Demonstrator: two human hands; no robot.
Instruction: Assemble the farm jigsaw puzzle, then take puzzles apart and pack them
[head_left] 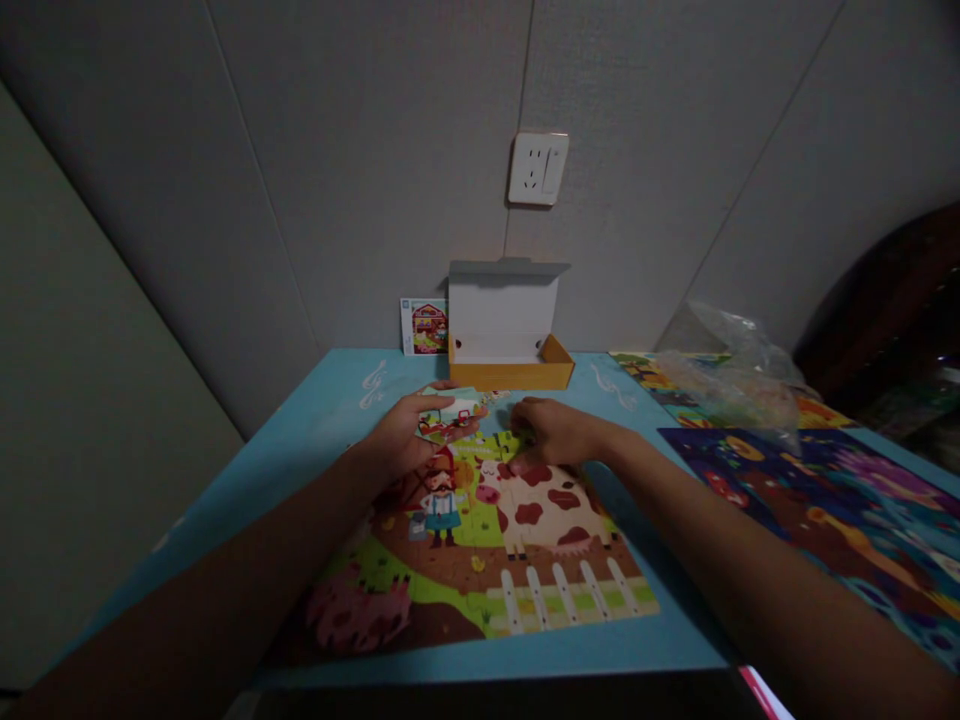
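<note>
A farm jigsaw puzzle (450, 600), partly assembled with a cow, a farmer, a pig and a white fence, lies flat on the blue table. My left hand (397, 435), above its upper left part, is closed round a few loose puzzle pieces (450, 412) showing pale blue, green and red. At the puzzle's top edge, my right hand (555, 432) has its fingers curled, with the thumb low over the cow. A green puzzle piece (510, 442) sits between its thumb and fingers, partly hidden by them.
An open yellow box (510, 376) stands against the wall, a farm picture card (427, 328) beside it. On the right lie a dark blue picture puzzle (810, 500), another colourful puzzle (645, 372) and a clear plastic bag (739, 375). A wall socket (538, 168) is above.
</note>
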